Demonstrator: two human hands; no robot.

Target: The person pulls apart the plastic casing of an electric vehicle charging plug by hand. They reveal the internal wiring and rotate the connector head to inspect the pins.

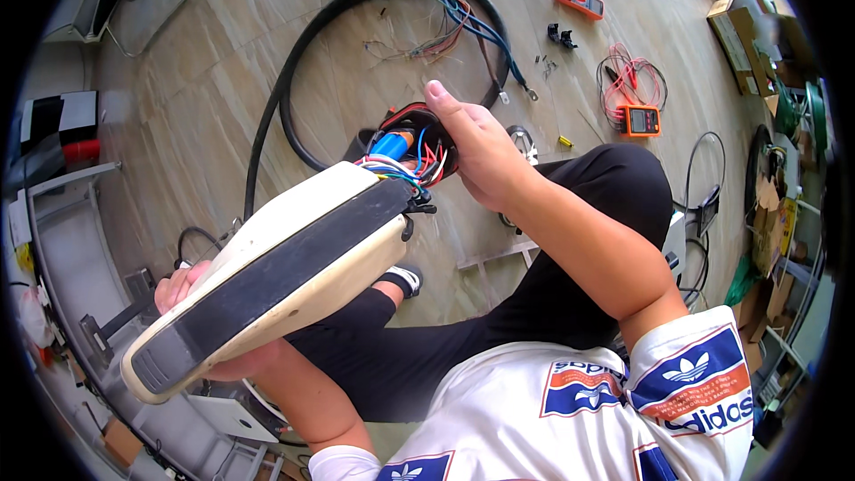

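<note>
A long cream-and-black plug housing [294, 276], like a charging gun, lies across my lap, tilted up to the right. My left hand [181, 286] is wrapped around its lower left end from beneath, the fingers partly hidden behind it. At the upper right end my right hand [485, 147] grips a dark round connector piece [436, 125], thumb along its rim. Between the two parts, blue, red, white and green wires [419, 160] stick out, with a thick blue sleeve [390, 144] among them. I cannot see how they join inside.
A thick black cable [283, 80] loops on the tiled floor, its bare wire ends and lugs [532, 94] exposed. Orange meters [639, 120] with red leads, black clips [562, 34], small screws [546, 65] and a yellow piece [565, 141] lie right. Shelving [71, 240] stands left; boxes [739, 49] right.
</note>
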